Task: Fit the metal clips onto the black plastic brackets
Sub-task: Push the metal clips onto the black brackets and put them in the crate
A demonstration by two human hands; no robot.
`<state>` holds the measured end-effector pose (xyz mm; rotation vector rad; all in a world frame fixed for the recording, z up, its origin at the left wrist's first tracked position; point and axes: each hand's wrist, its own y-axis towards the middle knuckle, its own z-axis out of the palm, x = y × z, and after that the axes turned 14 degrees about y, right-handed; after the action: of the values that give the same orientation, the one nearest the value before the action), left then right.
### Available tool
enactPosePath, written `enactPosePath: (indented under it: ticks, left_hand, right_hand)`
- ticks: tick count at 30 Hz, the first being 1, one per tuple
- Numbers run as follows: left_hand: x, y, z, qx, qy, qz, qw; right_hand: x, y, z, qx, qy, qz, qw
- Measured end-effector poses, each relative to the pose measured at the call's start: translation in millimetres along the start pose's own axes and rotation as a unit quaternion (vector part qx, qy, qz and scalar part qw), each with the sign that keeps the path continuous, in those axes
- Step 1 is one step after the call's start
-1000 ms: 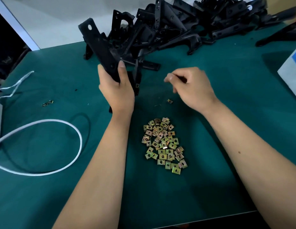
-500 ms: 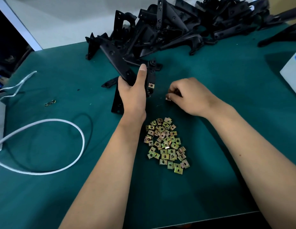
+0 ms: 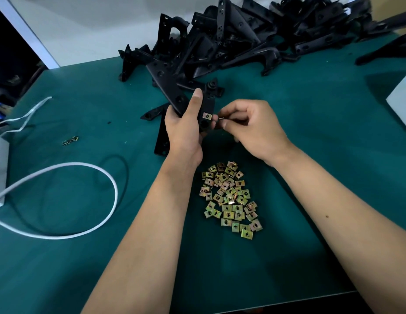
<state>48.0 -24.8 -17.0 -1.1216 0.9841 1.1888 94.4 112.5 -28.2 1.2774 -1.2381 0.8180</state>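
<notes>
Head view: the black plastic bracket (image 3: 174,96) in the left hand (image 3: 182,128) is a long flat arm whose long axis runs diagonally, its far end pointing up and to the left toward the pile of brackets (image 3: 254,39) at the back of the green table (image 3: 311,123), its near end coming down into the palm. A second limb of the same bracket (image 3: 162,137) drops almost straight toward the viewer below the hand, ending just above the table. The left hand is wrapped round the bracket, fingers curled behind it and the thumb laid straight up along its front face. Just beside the thumb, on the bracket's right-hand tab, sits one fitted metal clip (image 3: 206,115), its flat face turned to the camera. The right hand (image 3: 252,130) is close against that tab, fingers curled, thumb and forefinger pinched together on a small clip (image 3: 221,119) seen edge-on, held right at the tab's edge; whether it touches the bracket cannot be told. The loose heap of clips (image 3: 230,196) lies on the table between the two forearms, nearer the viewer. A white cable (image 3: 84,168) loops on the table to the left, and one stray clip (image 3: 70,140) lies apart, left of the bracket.
</notes>
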Motion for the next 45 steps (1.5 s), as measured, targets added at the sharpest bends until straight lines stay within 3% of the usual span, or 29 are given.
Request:
enactPosePath:
  ticks: [5,14,20,30,35,45]
  left_hand:
    - [0,-1,-1,0.021,-0.009,-0.002,1.0]
    - [2,1,0,0.061,0.02,0.021,0.998]
    - [6,1,3,0.06,0.04,0.039,0.997]
    - [6,-1,3,0.07,0.047,0.054,0.995]
    - [6,2,1,0.071,0.073,0.061,0.993]
    - [3,3,-5,0.119,0.093,0.03,0.988]
  right_hand:
    - [1,-1,1,-0.023,0.001,-0.024,0.999]
    - [6,0,-1,-0.124,0.27,0.07,0.952]
    - [11,-2,1,-0.127,0.338,0.101,0.927]
    - [11,-2,4,-0.135,0.362,0.128,0.914]
    - [10,0,2,-0.126,0.323,0.128,0.929]
    - [9,-3,2,-0.114,0.367,0.117,0.916]
